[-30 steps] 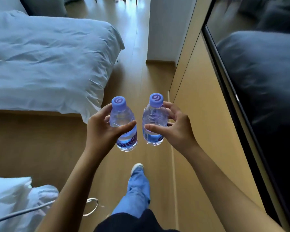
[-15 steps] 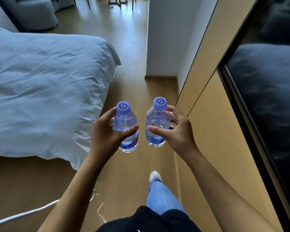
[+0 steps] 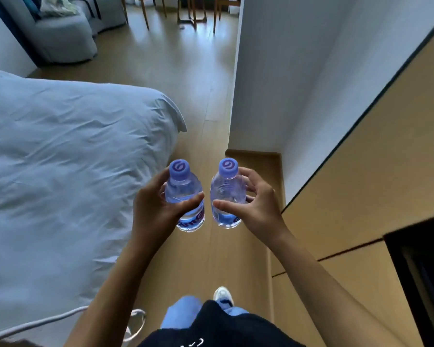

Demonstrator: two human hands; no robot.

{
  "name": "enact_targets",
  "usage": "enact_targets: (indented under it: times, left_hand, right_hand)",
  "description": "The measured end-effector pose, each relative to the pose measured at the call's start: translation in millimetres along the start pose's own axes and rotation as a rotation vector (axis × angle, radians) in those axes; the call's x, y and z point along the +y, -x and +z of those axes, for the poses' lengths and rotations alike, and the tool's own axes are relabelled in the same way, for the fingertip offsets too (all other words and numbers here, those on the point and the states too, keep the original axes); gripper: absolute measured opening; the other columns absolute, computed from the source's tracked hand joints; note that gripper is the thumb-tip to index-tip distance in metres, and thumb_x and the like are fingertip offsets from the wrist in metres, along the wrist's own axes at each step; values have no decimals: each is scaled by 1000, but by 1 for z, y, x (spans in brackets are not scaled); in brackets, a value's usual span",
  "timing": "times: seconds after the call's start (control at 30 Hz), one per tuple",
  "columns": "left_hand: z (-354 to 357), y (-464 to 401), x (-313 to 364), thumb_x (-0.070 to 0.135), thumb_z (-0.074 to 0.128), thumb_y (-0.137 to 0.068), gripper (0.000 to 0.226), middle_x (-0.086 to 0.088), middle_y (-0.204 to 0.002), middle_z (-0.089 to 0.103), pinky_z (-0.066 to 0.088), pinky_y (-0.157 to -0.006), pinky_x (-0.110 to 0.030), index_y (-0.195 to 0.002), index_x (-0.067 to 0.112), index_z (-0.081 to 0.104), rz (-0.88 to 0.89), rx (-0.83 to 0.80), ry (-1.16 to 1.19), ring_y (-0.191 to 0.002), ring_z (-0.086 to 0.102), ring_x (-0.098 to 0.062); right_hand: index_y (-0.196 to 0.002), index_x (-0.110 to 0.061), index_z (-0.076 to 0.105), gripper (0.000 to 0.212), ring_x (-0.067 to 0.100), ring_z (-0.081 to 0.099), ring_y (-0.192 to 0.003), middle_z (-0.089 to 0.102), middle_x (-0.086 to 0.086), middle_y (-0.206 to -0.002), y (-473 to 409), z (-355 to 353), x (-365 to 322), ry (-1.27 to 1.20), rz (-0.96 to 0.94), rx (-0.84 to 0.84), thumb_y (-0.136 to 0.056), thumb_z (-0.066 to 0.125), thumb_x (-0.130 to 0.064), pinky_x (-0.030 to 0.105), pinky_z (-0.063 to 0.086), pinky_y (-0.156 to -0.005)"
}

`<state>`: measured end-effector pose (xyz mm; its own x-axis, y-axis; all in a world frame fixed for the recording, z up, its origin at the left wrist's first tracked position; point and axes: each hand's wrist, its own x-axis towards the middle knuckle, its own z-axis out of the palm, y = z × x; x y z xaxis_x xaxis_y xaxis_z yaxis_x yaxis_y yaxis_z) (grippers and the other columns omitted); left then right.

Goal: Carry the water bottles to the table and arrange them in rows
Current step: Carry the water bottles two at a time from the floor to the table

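Bottles, two of them, are up in front of you over the floor (image 3: 176,71), one in each hand and nothing under them. Your left hand (image 3: 156,209) grips the left bottle (image 3: 184,196), fingers curled behind its body and the thumb across the front. Your right hand (image 3: 257,209) grips the right bottle (image 3: 227,194) the same way, thumb in front, fingers wrapped round the far side. Both bottles stand nearly upright with purple caps on top, just beside each other with a narrow gap between, not touching.

To your left the bed (image 3: 68,176) fills that side; its near corner, where the white cover hangs over, comes close beside the left bottle in this view. To your right a wooden cabinet (image 3: 376,176) runs along the wall, its front edge close to your right forearm, and a white wall corner (image 3: 238,96) juts out ahead of it. Between bed edge and cabinet lies a narrow strip of floor, and your shoe (image 3: 222,295) is on it. Past the wall corner the floor widens out. At the far end stand wooden table legs (image 3: 193,11) and a grey armchair (image 3: 63,38). A white cable (image 3: 48,319) trails along the floor by the bed's lower edge, near your left arm.
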<state>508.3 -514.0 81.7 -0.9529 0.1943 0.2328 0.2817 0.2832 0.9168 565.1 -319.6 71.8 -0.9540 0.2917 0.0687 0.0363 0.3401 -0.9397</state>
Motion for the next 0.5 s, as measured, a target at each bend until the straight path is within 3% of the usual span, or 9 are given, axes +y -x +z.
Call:
enact_targets:
  times: [0.1, 0.27, 0.5]
  left_hand:
    - [11, -68, -11, 27, 89, -60, 44, 17, -88, 74, 59, -73, -27, -98, 31, 68, 0, 46, 18, -80, 73, -6]
    - [20, -190, -51, 27, 91, -59, 45, 13, -84, 75, 60, -73, -32, -98, 25, 69, -18, 46, -1, -78, 73, -7]
    - [13, -378, -101, 34, 92, -59, 50, 13, -92, 75, 60, -75, -33, -102, 29, 67, 6, -8, -43, -80, 72, -6]
  right_hand:
    - [-123, -32, 57, 69, 3, 68, -99, 70, -16, -108, -73, 2, 3, 4, -11, -8, -64, 93, -32, 25, 57, -86]
    - [-124, -26, 58, 68, 4, 68, -98, 70, -12, -109, -197, 23, 17, -15, 2, -13, -65, 92, -31, 21, 57, -83]
    - [-122, -35, 54, 66, 1, 66, -101, 67, -18, -111, -380, 62, 17, -16, 44, 14, -66, 91, -33, 19, 54, -85]
